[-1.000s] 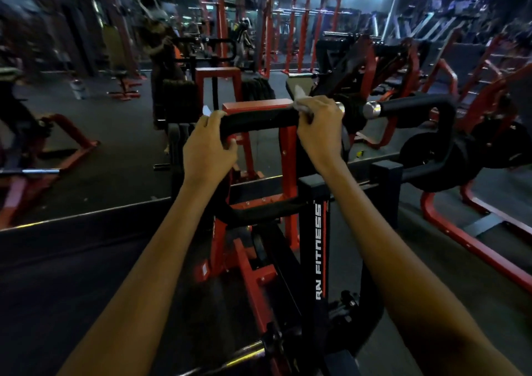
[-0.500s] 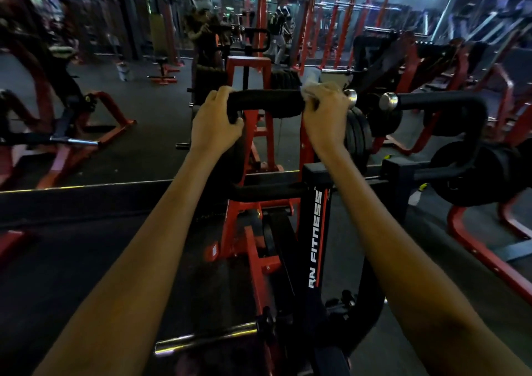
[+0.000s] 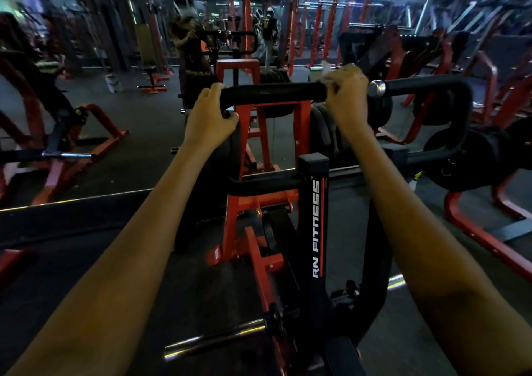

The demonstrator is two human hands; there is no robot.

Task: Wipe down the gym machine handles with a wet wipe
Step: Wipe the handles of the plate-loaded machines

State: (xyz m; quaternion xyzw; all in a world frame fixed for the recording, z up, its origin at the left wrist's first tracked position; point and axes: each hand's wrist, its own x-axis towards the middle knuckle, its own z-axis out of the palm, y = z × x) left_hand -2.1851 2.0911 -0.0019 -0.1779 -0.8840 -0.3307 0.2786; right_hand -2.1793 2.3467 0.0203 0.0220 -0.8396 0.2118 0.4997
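A black padded handle (image 3: pixel 273 94) runs level across the red and black machine in front of me. My left hand (image 3: pixel 211 115) grips the handle's left bend, fingers curled over the top. My right hand (image 3: pixel 347 95) wraps around the handle's right end with a white wet wipe (image 3: pixel 324 70) bunched under its fingers; only a crumpled edge of the wipe shows above the knuckles. A second black handle (image 3: pixel 423 86) with a chrome end cap (image 3: pixel 376 88) starts just right of my right hand.
A black upright post (image 3: pixel 315 217) marked RN FITNESS stands below the handle. A chrome bar (image 3: pixel 216 339) sticks out low. Weight plates (image 3: pixel 475 159) hang at the right. A mirror wall ahead reflects red frames and a person (image 3: pixel 188 47). Dark rubber floor (image 3: pixel 115 151) surrounds the machine.
My right hand with the wipe has slid right along the handle to its end near the chrome cap. My left hand has kept its grip. The camera has shifted slightly.
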